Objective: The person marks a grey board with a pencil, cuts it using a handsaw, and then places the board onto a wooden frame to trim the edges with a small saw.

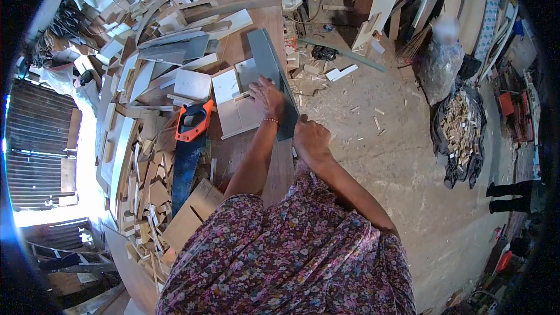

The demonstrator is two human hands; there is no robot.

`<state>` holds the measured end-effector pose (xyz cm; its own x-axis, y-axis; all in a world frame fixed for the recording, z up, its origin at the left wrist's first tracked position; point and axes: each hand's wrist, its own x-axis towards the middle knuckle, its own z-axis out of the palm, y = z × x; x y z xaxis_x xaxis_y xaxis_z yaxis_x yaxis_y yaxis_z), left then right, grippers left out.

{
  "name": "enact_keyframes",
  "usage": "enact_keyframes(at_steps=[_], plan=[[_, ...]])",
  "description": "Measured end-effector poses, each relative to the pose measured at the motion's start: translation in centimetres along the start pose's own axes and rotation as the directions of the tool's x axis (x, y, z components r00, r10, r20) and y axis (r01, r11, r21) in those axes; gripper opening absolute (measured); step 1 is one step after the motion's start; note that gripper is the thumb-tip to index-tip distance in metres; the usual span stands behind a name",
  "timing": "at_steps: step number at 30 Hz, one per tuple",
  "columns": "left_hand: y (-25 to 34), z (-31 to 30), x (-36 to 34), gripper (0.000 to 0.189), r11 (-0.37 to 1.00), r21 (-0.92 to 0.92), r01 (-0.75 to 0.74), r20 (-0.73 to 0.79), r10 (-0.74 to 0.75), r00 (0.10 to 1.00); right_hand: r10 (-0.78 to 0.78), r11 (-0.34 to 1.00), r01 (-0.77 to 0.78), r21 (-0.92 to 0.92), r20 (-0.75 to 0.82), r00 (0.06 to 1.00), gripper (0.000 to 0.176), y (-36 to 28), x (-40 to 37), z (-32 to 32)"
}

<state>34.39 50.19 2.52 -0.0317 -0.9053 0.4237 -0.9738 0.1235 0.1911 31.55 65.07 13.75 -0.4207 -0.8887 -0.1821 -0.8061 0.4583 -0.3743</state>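
Note:
A long grey board [265,44] lies along the right side of the brown work table [274,172]. My left hand [267,98] rests over the board and the pale panel beside it, fingers spread and pointing away to the left. A thin wood strip [241,95] reaches out near its fingertips. The pale panels [236,118] lie flat to the left of this hand. My right hand [313,140] is closed at the board's right edge, its thumb side toward the board. What it holds there is hidden.
A handsaw [192,122] with an orange handle lies left of my arms. Wood offcuts [154,192] and stacked boards [186,46] crowd the left. On the floor are a green strip [344,53], a dark sack of wood scraps [461,119] and a clear bag [441,67]. Someone's legs [513,196] show far right.

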Motion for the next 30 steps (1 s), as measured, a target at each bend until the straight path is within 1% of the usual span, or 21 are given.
enact_keyframes(at_steps=[1, 2, 3, 6, 10, 11, 12, 14, 17, 18, 20, 21, 22, 23, 24, 26, 28, 30], plan=[[0.1, -0.2, 0.0, 0.037, 1.000, -0.001, -0.001, 0.003, 0.001, 1.000, 0.010, 1.000, -0.010, -0.017, 0.011, 1.000, 0.018, -0.1, 0.1, -0.3], [0.5, -2.8, 0.3, 0.038, 0.997, -0.073, -0.027, 0.134, 0.037, 0.990, 0.021, 0.999, -0.020, -0.033, 0.023, 1.000, 0.018, -0.2, 0.1, -0.6], [0.7, -4.1, 0.5, 0.039, 0.988, -0.147, -0.043, 0.260, 0.081, 0.962, 0.023, 0.999, -0.022, -0.034, 0.025, 0.999, 0.018, -0.3, 0.0, -1.1], [0.4, -2.9, 1.1, 0.044, 0.986, -0.165, -0.038, 0.283, 0.084, 0.955, 0.004, 1.000, -0.002, -0.027, 0.063, 0.998, 0.018, -0.3, 0.1, -1.7], [0.0, -2.1, 1.2, 0.049, 0.983, -0.183, 0.002, 0.310, 0.056, 0.949, 0.064, 0.998, -0.064, -0.011, 0.058, 0.996, 0.019, -0.1, 1.2, -0.9], [0.1, -1.8, 1.3, 0.050, 0.977, -0.207, 0.044, 0.350, 0.032, 0.936, 0.084, 0.996, -0.084, -0.002, 0.045, 0.995, 0.019, -0.3, 1.6, -0.8], [0.1, -1.7, 1.5, 0.052, 0.969, -0.231, 0.087, 0.385, 0.009, 0.923, 0.081, 0.997, -0.081, -0.004, 0.051, 0.995, 0.019, -0.4, 2.2, -0.8], [0.3, -1.7, 1.5, 0.052, 0.971, -0.213, 0.107, 0.409, -0.011, 0.913, 0.027, 0.999, -0.029, 0.042, 0.043, 0.999, 0.020, -0.6, 3.9, -0.3], [0.4, -2.0, 1.8, 0.052, 0.972, -0.190, 0.137, 0.448, -0.038, 0.893, 0.027, 0.998, -0.030, 0.064, 0.046, 0.999, 0.022, -0.4, 7.6, 2.5], [0.4, -2.2, 1.9, 0.053, 0.972, -0.184, 0.145, 0.473, -0.042, 0.880, 0.022, 0.998, -0.025, 0.064, 0.050, 0.999, 0.022, -0.8, 8.2, 2.3], [0.7, -2.3, 2.0, 0.053, 0.972, -0.164, 0.170, 0.486, -0.070, 0.871, 0.019, 0.996, -0.016, 0.087, -0.031, 0.999, 0.023, -1.3, 8.5, 2.4], [0.7, -2.2, 2.0, 0.053, 0.970, -0.152, 0.188, 0.495, -0.089, 0.864, 0.017, 0.996, -0.015, 0.085, -0.022, 1.000, 0.023, -1.2, 8.1, 2.3], [0.5, -1.8, 1.9, 0.053, 0.969, -0.151, 0.196, 0.500, -0.096, 0.861, 0.020, 0.997, -0.023, 0.075, 0.043, 0.999, 0.022, -1.0, 7.5, 2.0], [0.5, -1.3, 1.7, 0.053, 0.972, -0.152, 0.176, 0.439, -0.093, 0.894, 0.024, 0.998, -0.030, 0.063, 0.105, 0.994, 0.022, -0.8, 6.8, 1.7], [0.5, -0.8, 1.4, 0.053, 0.976, -0.152, 0.157, 0.381, -0.088, 0.920, 0.025, 0.998, -0.031, 0.053, 0.110, 0.994, 0.022, -0.4, 5.6, 1.7], [0.6, -0.6, 1.4, 0.053, 0.973, -0.167, 0.162, 0.385, -0.087, 0.919, 0.056, 0.997, -0.052, -0.048, 0.096, 0.994, 0.020, 0.4, 3.5, 1.4], [0.3, -0.7, 1.2, 0.053, 0.972, -0.168, 0.167, 0.395, -0.088, 0.914, 0.049, 0.998, -0.044, -0.050, 0.092, 0.995, 0.019, 0.5, 3.0, 1.1], [0.1, -0.7, 1.6, 0.052, 0.985, -0.146, 0.097, 0.443, -0.023, 0.896, 0.036, 0.998, -0.032, -0.049, 0.086, 0.996, 0.018, 0.5, 2.8, 1.1]])
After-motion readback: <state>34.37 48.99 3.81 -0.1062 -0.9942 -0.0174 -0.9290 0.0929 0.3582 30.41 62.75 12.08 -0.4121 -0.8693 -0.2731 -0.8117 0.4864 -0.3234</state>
